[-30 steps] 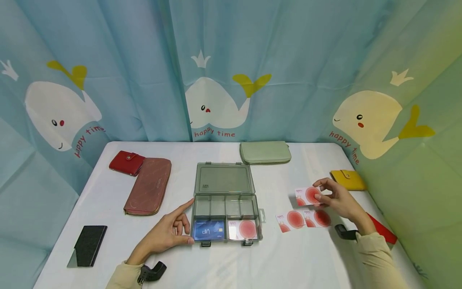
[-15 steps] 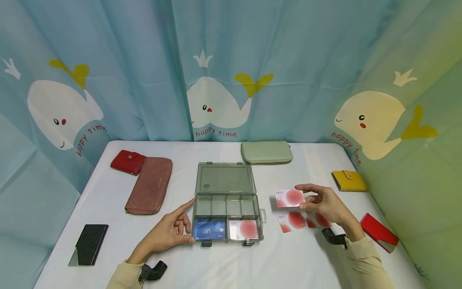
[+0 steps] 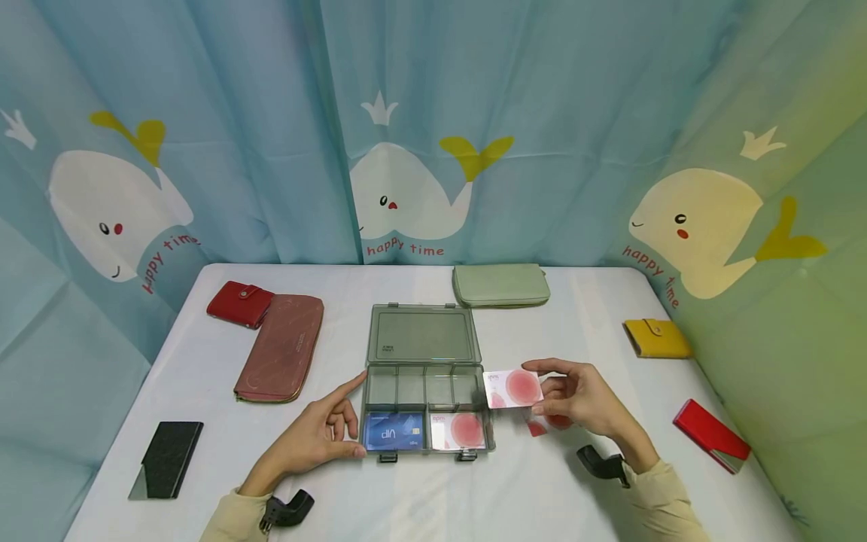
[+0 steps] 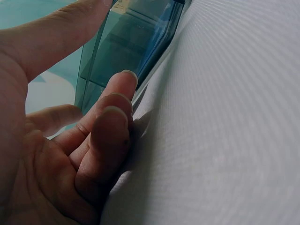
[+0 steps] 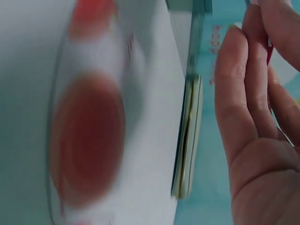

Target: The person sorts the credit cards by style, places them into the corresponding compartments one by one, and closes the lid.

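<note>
white table (image 3: 406,497), box (image 3: 409,388) touching left hand (image 3: 314,433), card (image 3: 512,388) pinched in right hand (image 3: 579,395)

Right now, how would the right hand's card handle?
Probably stiff: the card, pinched near one end by the right hand, shows no obvious droop. Likely light, since it looks thin. Maybe slippery, as its printed side looks smooth.

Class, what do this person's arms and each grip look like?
The left sleeve and right sleeve are plain beige. The left wrist device and right wrist device are black and curved. The left grip and right grip show no glove or ring.
</note>
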`<state>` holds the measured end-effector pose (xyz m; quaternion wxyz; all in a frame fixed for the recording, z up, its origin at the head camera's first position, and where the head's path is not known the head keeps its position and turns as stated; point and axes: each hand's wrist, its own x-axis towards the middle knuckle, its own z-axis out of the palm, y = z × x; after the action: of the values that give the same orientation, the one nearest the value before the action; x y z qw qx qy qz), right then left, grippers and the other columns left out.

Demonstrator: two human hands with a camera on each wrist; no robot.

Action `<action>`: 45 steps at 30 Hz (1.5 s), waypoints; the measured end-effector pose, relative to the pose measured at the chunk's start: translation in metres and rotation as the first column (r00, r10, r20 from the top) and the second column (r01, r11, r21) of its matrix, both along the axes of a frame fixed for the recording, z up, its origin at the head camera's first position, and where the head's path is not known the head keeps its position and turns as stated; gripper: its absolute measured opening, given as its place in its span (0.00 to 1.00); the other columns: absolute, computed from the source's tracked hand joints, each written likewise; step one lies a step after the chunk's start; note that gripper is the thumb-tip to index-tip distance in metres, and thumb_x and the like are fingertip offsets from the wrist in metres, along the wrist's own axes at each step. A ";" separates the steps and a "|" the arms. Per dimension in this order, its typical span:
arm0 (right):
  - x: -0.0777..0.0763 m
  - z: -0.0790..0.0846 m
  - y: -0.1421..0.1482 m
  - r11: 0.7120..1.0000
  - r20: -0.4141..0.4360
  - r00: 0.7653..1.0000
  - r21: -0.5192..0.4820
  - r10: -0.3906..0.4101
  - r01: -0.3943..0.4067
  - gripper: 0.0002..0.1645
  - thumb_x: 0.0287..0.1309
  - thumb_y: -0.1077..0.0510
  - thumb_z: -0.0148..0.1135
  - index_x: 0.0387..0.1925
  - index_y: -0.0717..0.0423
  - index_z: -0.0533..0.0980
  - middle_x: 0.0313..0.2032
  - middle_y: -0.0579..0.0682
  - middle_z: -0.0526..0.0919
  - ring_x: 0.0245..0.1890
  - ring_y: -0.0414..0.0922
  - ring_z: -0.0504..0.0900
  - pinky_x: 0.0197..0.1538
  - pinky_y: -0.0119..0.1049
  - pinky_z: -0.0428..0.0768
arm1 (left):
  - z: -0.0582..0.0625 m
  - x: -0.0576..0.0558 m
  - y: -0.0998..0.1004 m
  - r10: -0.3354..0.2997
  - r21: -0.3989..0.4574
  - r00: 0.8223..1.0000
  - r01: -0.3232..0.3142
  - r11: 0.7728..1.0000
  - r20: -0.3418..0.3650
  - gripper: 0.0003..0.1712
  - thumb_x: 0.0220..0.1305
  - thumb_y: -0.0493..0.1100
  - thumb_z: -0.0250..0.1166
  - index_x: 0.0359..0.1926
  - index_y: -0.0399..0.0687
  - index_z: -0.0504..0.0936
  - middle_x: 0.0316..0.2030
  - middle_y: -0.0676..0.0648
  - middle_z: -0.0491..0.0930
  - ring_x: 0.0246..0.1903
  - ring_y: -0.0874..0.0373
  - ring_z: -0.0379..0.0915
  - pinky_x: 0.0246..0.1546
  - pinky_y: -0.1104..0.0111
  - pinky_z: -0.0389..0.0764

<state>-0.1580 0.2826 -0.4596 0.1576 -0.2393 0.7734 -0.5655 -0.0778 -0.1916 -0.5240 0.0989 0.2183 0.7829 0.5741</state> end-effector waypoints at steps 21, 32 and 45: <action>0.025 -0.014 -0.050 0.998 -0.164 0.986 0.058 0.001 0.009 0.37 0.37 0.64 0.90 0.54 0.57 0.86 0.36 0.54 0.85 0.36 0.52 0.79 0.43 0.36 0.83 | -0.002 0.000 -0.001 -0.004 0.011 1.000 0.005 1.000 -0.006 0.65 0.55 0.44 0.84 0.85 0.46 0.52 0.33 0.47 0.81 0.21 0.70 0.70 0.25 0.72 0.76; 0.030 -0.014 -0.063 0.991 -0.221 0.975 0.130 0.012 0.017 0.36 0.35 0.55 0.92 0.52 0.50 0.87 0.34 0.50 0.85 0.37 0.49 0.80 0.43 0.35 0.82 | -0.002 0.000 -0.001 -0.010 0.013 1.000 0.010 1.000 -0.025 0.64 0.56 0.42 0.83 0.85 0.42 0.53 0.32 0.46 0.81 0.21 0.70 0.70 0.24 0.72 0.75; 0.029 -0.019 -0.072 0.988 -0.295 0.954 0.154 0.056 -0.010 0.36 0.35 0.52 0.92 0.51 0.47 0.87 0.40 0.44 0.86 0.39 0.47 0.80 0.42 0.38 0.82 | -0.002 -0.001 -0.001 -0.005 0.010 1.000 0.005 1.000 -0.010 0.65 0.56 0.44 0.84 0.85 0.45 0.53 0.33 0.47 0.81 0.21 0.71 0.70 0.24 0.73 0.75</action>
<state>-0.1292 0.2106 -0.4786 0.0663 -0.3220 0.8248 -0.4600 -0.0784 -0.1925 -0.5258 0.0952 0.2239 0.7799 0.5767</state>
